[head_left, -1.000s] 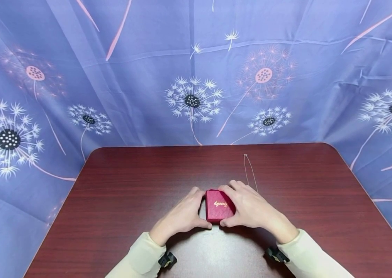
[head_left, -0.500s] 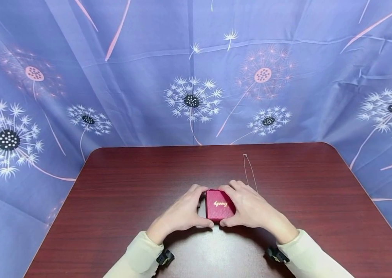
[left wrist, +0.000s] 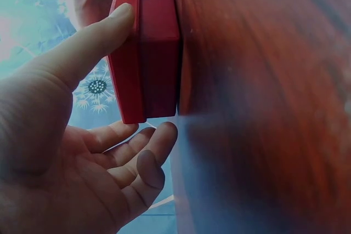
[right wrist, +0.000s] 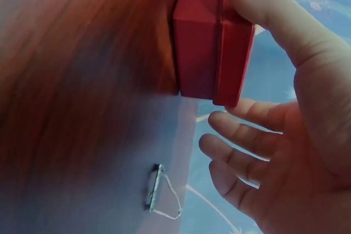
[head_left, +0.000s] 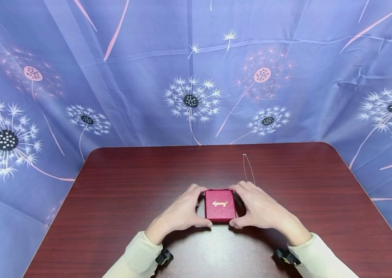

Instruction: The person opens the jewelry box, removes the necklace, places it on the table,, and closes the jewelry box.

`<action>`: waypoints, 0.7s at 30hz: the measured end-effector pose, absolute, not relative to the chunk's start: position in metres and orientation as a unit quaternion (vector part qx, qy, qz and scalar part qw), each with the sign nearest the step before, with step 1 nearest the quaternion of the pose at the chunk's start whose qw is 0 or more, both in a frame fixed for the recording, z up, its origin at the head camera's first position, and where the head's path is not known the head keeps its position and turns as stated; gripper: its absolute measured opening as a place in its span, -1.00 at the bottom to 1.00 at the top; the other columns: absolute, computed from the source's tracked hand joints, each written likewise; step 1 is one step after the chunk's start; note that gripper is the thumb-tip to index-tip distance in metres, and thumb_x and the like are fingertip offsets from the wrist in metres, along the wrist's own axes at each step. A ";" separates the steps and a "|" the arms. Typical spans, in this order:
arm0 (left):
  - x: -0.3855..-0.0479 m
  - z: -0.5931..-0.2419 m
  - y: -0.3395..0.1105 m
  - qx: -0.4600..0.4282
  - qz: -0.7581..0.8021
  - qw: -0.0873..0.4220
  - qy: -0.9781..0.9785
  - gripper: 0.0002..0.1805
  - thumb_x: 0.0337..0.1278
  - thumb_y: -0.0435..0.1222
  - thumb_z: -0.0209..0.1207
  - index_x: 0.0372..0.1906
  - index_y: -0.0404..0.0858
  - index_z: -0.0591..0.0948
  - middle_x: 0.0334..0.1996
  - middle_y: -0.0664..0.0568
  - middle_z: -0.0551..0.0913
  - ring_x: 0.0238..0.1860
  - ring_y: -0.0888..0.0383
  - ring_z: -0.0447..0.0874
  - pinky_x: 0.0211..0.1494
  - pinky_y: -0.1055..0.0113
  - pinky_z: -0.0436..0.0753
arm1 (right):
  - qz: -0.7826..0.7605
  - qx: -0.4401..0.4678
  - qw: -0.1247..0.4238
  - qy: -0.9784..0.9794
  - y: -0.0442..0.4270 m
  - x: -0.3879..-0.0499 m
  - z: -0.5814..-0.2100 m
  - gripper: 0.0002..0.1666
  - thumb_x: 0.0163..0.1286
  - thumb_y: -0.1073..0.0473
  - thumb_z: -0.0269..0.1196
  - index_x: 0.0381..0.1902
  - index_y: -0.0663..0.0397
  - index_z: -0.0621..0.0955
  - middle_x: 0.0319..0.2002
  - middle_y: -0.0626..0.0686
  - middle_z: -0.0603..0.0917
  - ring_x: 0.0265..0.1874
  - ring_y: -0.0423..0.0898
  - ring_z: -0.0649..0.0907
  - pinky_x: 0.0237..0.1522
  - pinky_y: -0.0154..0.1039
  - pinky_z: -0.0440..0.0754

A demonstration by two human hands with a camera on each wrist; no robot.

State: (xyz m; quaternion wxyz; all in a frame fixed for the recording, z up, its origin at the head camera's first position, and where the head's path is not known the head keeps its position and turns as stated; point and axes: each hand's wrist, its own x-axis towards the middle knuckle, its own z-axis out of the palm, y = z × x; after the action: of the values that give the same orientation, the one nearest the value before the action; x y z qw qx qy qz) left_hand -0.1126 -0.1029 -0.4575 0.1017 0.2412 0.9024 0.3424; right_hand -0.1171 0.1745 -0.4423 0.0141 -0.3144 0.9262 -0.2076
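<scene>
A red jewelry box (head_left: 220,213) with gold lettering sits on the table, its lid on. My left hand (head_left: 182,211) pinches the lid at its left end, thumb on the near side and index finger at the far side. My right hand (head_left: 261,208) does likewise at the right end. In the left wrist view the thumb lies on the lid (left wrist: 127,75), with the other fingers loosely bent below. Beyond the right hand lies a thin chain necklace (head_left: 250,166), partly hidden by it. The right wrist view shows its dark bar pendant (right wrist: 156,187) and some chain.
The dark red wooden table (head_left: 129,173) has rounded far corners. A blue curtain (head_left: 140,77) with a dandelion print hangs behind and on both sides. Black wrist cameras (head_left: 164,258) are worn at both cuffs.
My right hand has slid right along the lid, uncovering all the lettering. The left index finger has come in to the box's far left corner. The box stays in place.
</scene>
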 end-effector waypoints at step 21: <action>-0.112 -0.458 -0.104 0.253 0.327 0.102 0.905 0.00 -0.22 -0.04 0.71 0.40 -0.22 0.49 0.18 0.05 0.53 0.11 0.11 0.58 0.27 0.15 0.60 | -0.198 -0.323 0.021 0.925 0.177 -0.118 -0.447 0.09 -0.05 -0.23 0.65 0.35 0.19 0.55 0.15 -0.02 0.62 0.16 -0.03 0.57 0.26 0.07 0.58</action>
State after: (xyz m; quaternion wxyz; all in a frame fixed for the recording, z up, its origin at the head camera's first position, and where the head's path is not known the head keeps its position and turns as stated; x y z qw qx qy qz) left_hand -0.1124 -0.1044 -0.4581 0.1017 0.2528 0.9050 0.3268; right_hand -0.1176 0.1772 -0.4470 0.0209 -0.3233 0.9252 -0.1977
